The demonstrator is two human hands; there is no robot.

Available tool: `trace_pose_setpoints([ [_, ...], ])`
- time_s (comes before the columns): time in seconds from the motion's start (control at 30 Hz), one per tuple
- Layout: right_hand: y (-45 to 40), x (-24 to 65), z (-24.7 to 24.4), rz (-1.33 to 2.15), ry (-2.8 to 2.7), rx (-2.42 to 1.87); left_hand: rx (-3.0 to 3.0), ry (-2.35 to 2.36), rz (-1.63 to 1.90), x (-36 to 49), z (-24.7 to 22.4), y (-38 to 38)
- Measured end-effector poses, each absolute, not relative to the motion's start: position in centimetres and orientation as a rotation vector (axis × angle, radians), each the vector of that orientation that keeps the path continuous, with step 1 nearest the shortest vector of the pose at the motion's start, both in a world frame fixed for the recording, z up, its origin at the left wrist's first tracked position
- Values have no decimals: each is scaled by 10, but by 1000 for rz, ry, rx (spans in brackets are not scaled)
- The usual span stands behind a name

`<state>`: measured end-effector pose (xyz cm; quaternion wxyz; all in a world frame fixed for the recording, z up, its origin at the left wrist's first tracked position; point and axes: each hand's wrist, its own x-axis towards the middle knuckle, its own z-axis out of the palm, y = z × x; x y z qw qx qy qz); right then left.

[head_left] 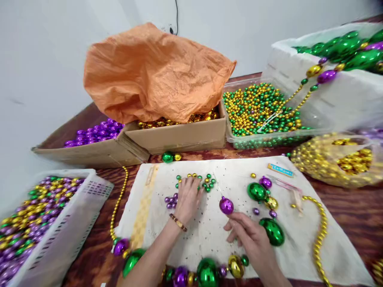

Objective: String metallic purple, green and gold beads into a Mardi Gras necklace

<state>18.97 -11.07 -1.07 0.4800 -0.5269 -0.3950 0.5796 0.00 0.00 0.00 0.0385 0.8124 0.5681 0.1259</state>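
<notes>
My left hand (188, 196), with a brown beaded bracelet on the wrist, reaches over loose small beads on the white cloth (206, 239). Its fingers are stretched forward and slightly apart. Around them lie small green beads (208, 183), gold beads (194, 175) and a cluster of small purple beads (171, 201). In my right hand (249, 235), thumb and index finger pinch at the lower edge of a shiny purple bead (226, 205). A thin needle (218, 184) sticks up from that bead. Large green beads (271, 232) lie beside the right hand.
A strung bead garland (207, 272) runs along the front edge, with a gold strand (320, 235) at right. Behind stand cardboard boxes (179, 137), an orange sack (155, 75) and a clear bin of beads (260, 107). At left is a white basket (74, 215); at right, a bag (317, 163).
</notes>
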Motion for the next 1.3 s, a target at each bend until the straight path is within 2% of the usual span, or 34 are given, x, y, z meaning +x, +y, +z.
trace_pose_setpoints([
  [0.23, -109, 191, -9, 1409, -1032, -1284, 2505, 1821, 273, 31, 4, 23],
  [0.4, -109, 192, -10, 1402, -1058, -1296, 2306, 1735, 475, 33, 1, 28],
  [0.6, -111, 191, -14, 1373, -1044, -1269, 1341, 1308, 932, 4, 19, 25],
  [0.8, -113, 187, -15, 1304, -1119, -1218, 543, 789, 1062, -11, 42, 1],
  [1.3, -117, 181, -9, 1246, -1259, -1235, 483, 772, 1171, -13, 45, -9],
])
